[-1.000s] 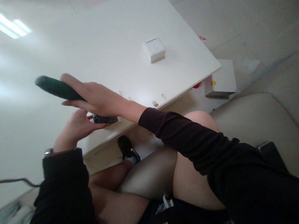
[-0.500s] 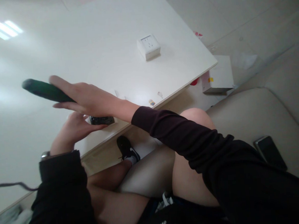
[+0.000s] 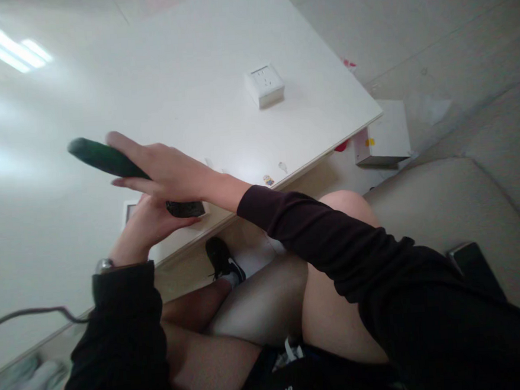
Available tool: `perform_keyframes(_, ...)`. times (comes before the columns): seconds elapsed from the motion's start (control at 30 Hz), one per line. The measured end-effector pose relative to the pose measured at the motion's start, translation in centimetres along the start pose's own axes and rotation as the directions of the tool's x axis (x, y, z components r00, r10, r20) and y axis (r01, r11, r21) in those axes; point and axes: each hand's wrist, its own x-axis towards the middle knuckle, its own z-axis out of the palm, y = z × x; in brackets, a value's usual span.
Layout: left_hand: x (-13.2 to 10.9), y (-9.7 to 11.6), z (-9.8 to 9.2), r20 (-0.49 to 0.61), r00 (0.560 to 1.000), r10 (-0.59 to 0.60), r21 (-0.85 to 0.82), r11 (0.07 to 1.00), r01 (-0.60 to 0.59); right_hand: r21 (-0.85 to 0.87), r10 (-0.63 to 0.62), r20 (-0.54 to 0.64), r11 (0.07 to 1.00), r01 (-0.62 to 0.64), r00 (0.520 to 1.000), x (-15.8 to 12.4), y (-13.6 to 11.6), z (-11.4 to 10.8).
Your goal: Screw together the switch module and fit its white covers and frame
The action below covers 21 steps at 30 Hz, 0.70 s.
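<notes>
The right hand (image 3: 164, 172) is closed around a dark green rounded tool handle (image 3: 99, 158) that juts past its fingers, while just beneath it the left hand (image 3: 148, 223) grips a small dark block (image 3: 185, 209) at the white table (image 3: 189, 75) edge, with a white square wall socket (image 3: 265, 85) well beyond both.

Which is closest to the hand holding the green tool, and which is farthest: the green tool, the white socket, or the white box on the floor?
1. green tool: held in the right hand, sticking out to the left.
2. white socket: on the table, up and to the right.
3. white box: on the floor past the table's corner, farthest right.
</notes>
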Motion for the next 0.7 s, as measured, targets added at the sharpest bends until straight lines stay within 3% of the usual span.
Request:
perform_keyframes(0.2, -0.1, -0.9, 0.7, -0.011, 0.999, -0.043, 0.086, 0.995, 0.044, -0.001, 0.002, -0.022, 1.000, -0.002, 1.000, -0.9, 0.2, -1.0)
perform_keyframes(0.4, 0.0, -1.6, 1.5, -0.062, 0.996, 0.070, 0.088, 0.994, -0.065, 0.048, 0.038, -0.152, 0.998, -0.031, 0.988, -1.8, 1.0, -0.8)
perform_keyframes(0.7, -0.1, -1.0, 1.8, -0.077, 0.994, 0.076, 0.077, 0.995, -0.070, 0.204, 0.107, -0.205, 0.977, -0.065, 0.973, -3.5, 1.5, -1.6)
